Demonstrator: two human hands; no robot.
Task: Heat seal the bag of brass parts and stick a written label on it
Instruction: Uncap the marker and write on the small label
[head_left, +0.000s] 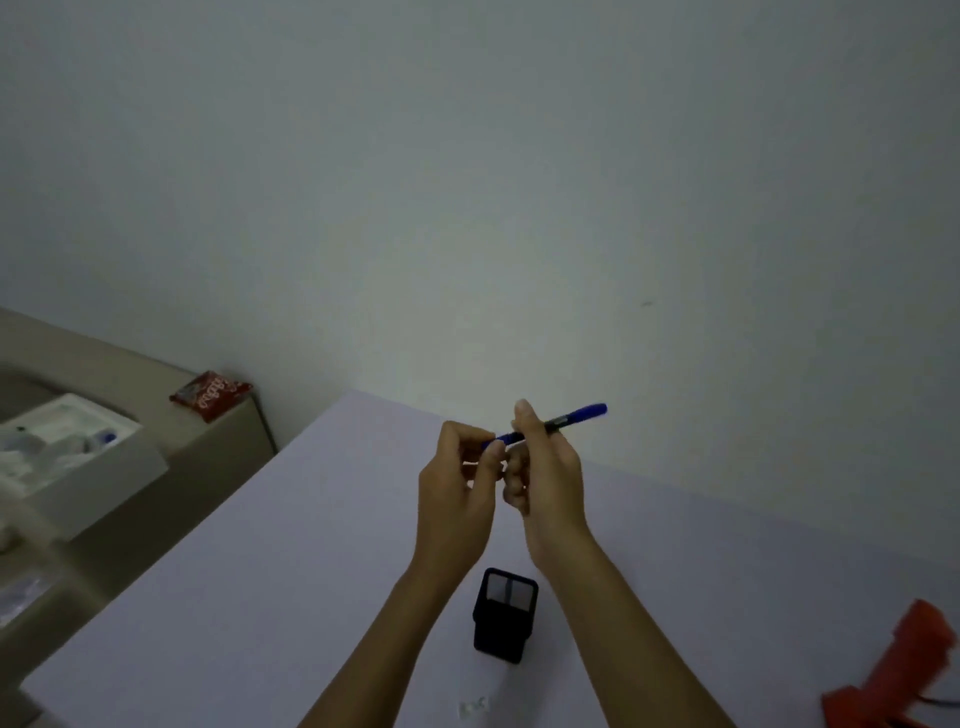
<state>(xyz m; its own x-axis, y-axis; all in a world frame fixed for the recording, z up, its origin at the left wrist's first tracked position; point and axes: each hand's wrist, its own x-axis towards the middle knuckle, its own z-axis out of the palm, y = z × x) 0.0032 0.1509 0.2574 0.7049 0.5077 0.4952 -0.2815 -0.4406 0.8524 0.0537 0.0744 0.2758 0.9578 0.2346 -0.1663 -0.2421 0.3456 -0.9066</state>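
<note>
Centre of frame: both hands raised above the pale table (218, 613). Right hand (545, 483) grips the barrel of a slim blue marker pen with a dark middle section (571, 415), fingers curled round it. Left hand (457, 488) pinches the pen's left end between thumb and fingertips. Judged step: cap being pulled off or pushed on, ahead of writing the label; which of the two cannot be told.

Below the hands, lower centre: a small black square pen holder (504, 618) stands upright on the table. Lower right corner: an orange-red plastic tool (898, 675), blurred, possibly the heat sealer. A small pale scrap (474, 707) lies at the bottom edge; too blurred to identify.

Bag of brass parts: not in view. Label not identifiable either.

Upper left: a red snack packet (212, 395) on a beige ledge; a white open box (72, 457) beside it.

To do the step well: pull the cap straight along the barrel, keep the tip off skin and table, park the cap where it will not roll.
</note>
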